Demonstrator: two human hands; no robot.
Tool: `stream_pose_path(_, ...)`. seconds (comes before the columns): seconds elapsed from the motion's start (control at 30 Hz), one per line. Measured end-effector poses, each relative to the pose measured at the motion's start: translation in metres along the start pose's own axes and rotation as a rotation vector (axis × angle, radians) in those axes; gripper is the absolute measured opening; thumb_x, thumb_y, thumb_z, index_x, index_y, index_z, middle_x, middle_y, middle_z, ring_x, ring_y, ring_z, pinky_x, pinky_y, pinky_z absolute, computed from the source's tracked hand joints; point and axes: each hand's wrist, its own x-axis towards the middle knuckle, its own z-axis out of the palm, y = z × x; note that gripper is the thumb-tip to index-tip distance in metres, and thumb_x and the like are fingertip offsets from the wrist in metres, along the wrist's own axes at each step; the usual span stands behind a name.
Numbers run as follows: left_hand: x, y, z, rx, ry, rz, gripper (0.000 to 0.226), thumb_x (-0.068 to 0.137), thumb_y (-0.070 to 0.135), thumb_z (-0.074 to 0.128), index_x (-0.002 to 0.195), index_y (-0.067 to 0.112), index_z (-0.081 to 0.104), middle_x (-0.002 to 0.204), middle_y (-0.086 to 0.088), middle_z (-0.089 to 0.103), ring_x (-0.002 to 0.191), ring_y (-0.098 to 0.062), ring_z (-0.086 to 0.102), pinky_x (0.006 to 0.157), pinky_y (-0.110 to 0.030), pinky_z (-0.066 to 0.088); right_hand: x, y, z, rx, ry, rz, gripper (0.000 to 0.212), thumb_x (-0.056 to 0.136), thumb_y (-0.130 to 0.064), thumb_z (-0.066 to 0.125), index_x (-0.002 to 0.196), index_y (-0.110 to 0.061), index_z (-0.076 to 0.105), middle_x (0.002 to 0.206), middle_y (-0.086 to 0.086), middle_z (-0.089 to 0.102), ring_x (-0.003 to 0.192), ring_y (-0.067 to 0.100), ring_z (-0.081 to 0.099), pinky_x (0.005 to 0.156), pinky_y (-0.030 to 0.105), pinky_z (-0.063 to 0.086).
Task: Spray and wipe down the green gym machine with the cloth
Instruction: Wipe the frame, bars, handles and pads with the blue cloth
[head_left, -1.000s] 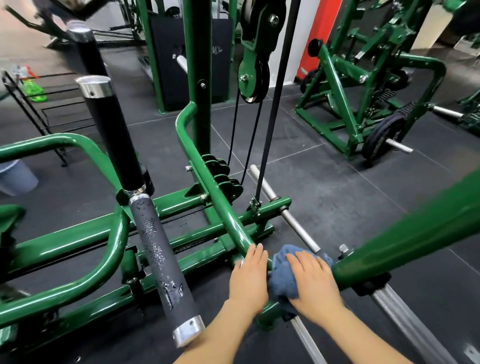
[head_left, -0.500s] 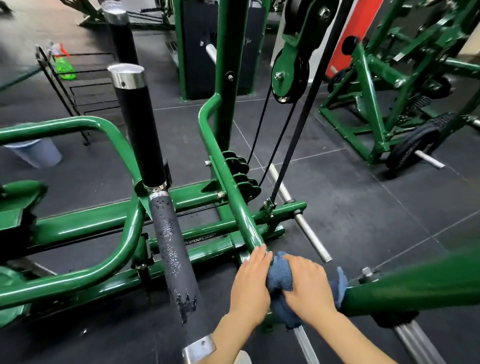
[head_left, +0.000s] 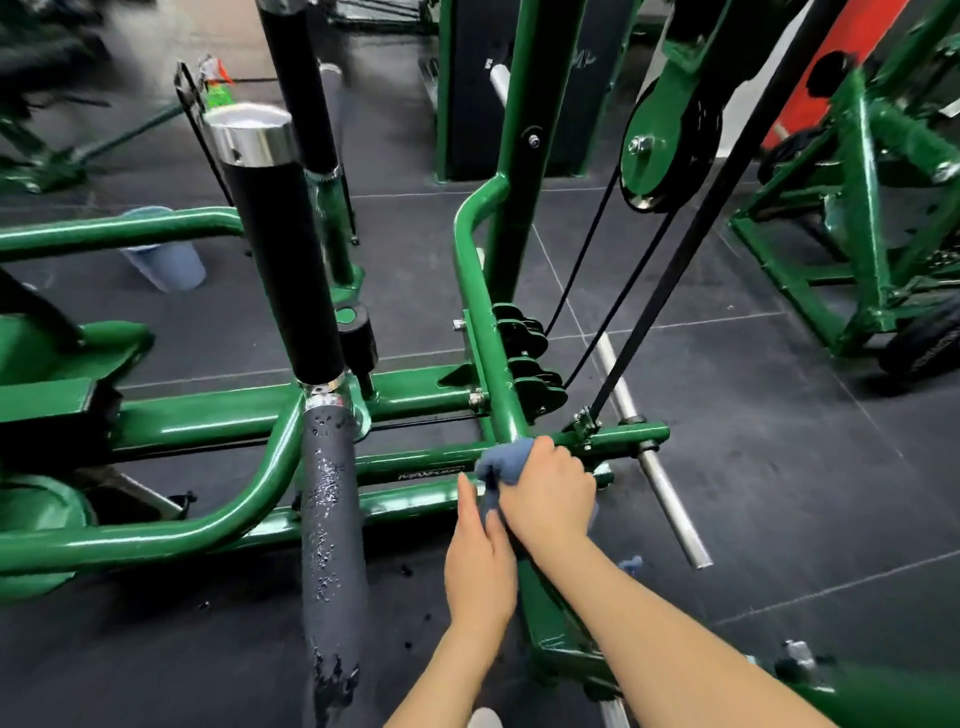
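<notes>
Crumpled blue terry cloth is gripped by curled R hand & pressed onto glossy green steel machine tube; L hand, fingers straight, is laid alongside it.

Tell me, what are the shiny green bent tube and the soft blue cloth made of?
The shiny green bent tube looks like painted metal: glossy, with bright light streaks. The soft blue cloth seems to be fuzzy fabric, perhaps microfibre, bunching under the right hand.

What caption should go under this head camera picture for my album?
Right hand grips a blue cloth round a green machine tube, left hand alongside.
</notes>
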Motion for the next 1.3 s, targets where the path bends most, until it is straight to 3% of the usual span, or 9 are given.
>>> stream_pose_path(0.23, -0.005, 0.004, 0.015, -0.046, 0.096, -0.02, 0.068, 0.101, 0.03, 0.042, 0.155, 0.026, 0.002, 0.159, 0.01, 0.022, 0.136, -0.015, 0.039, 0.09, -0.027, 0.042, 0.057, -0.022, -0.007, 0.057, -0.039, -0.042, 0.044, 0.085, -0.039, 0.057, 0.117, -0.01, 0.045, 0.12, 0.013, 0.058, 0.112, 0.032, 0.055, 0.089, 0.039, 0.042)
stream_pose_path(0.37, -0.015, -0.005, 0.031, -0.029, 0.025, -0.081, 0.078, 0.097, 0.038, 0.048, 0.155, 0.024, -0.002, 0.161, 0.008, 0.013, 0.138, -0.018, 0.037, 0.105, -0.036, 0.04, 0.048, -0.006, -0.012, 0.109, -0.129, -0.059, 0.057, 0.081, -0.051, 0.064, 0.115, -0.01, 0.043, 0.119, 0.012, 0.059, 0.11, 0.033, 0.057, 0.084, 0.038, 0.044)
stream_pose_path(0.43, -0.022, -0.004, 0.039, -0.034, -0.072, -0.147, 0.086, 0.093, 0.042, 0.052, 0.154, 0.024, -0.005, 0.159, 0.007, 0.021, 0.135, -0.021, 0.041, 0.102, -0.036, 0.043, 0.036, 0.006, -0.012, 0.106, -0.183, -0.053, 0.057, 0.079, -0.051, 0.065, 0.111, -0.01, 0.042, 0.115, 0.012, 0.061, 0.106, 0.032, 0.059, 0.078, 0.037, 0.044)
stream_pose_path(0.53, -0.026, 0.0, 0.049, -0.021, -0.215, -0.265, 0.086, 0.088, 0.044, 0.057, 0.15, 0.023, 0.002, 0.138, -0.002, 0.053, 0.114, -0.028, 0.058, 0.087, -0.039, 0.05, 0.019, 0.016, -0.011, 0.035, -0.188, -0.064, 0.054, 0.081, -0.051, 0.064, 0.11, -0.01, 0.042, 0.111, 0.01, 0.061, 0.102, 0.032, 0.061, 0.071, 0.035, 0.041)
stream_pose_path(0.63, -0.02, 0.001, 0.048, 0.02, -0.293, -0.293, 0.081, 0.091, 0.043, 0.054, 0.149, 0.018, 0.003, 0.125, -0.01, 0.06, 0.108, -0.032, 0.061, 0.084, -0.043, 0.05, 0.019, 0.01, -0.01, 0.008, -0.162, -0.045, 0.054, 0.081, -0.051, 0.063, 0.109, -0.01, 0.043, 0.112, 0.01, 0.062, 0.103, 0.031, 0.061, 0.072, 0.034, 0.041)
stream_pose_path(0.8, -0.009, 0.0, 0.045, 0.0, -0.301, -0.234, 0.095, 0.083, 0.045, 0.057, 0.151, 0.023, -0.005, 0.136, -0.003, 0.053, 0.114, -0.028, 0.058, 0.092, -0.044, 0.05, 0.059, -0.013, -0.014, 0.08, -0.218, 0.007, 0.069, 0.076, -0.054, 0.07, 0.119, -0.005, 0.044, 0.115, 0.011, 0.064, 0.109, 0.031, 0.061, 0.075, 0.032, 0.042)
stream_pose_path(0.93, 0.006, 0.003, 0.039, 0.007, -0.192, -0.179, 0.108, 0.082, 0.051, 0.063, 0.153, 0.024, -0.013, 0.148, 0.005, 0.043, 0.123, -0.023, 0.052, 0.094, -0.039, 0.049, 0.085, -0.024, -0.009, 0.145, -0.122, 0.017, 0.071, 0.075, -0.056, 0.07, 0.118, -0.005, 0.047, 0.111, 0.011, 0.065, 0.105, 0.031, 0.062, 0.076, 0.033, 0.045)
stream_pose_path(1.13, 0.017, 0.014, 0.041, 0.06, -0.123, -0.17, 0.103, 0.083, 0.047, 0.065, 0.153, 0.021, -0.006, 0.156, 0.001, 0.029, 0.121, -0.027, 0.053, 0.088, -0.041, 0.051, 0.082, -0.013, -0.006, 0.228, -0.141, 0.007, 0.071, 0.073, -0.061, 0.066, 0.118, -0.008, 0.05, 0.11, 0.008, 0.065, 0.101, 0.03, 0.064, 0.073, 0.034, 0.046)
stream_pose_path(1.3, 0.01, 0.016, 0.046, 0.052, -0.111, -0.196, 0.089, 0.077, 0.04, 0.067, 0.146, 0.02, 0.014, 0.141, -0.002, 0.045, 0.112, -0.026, 0.057, 0.08, -0.041, 0.053, 0.041, 0.008, -0.004, 0.139, -0.177, -0.017, 0.063, 0.075, -0.055, 0.064, 0.111, -0.008, 0.043, 0.108, 0.01, 0.063, 0.1, 0.032, 0.063, 0.078, 0.037, 0.049)
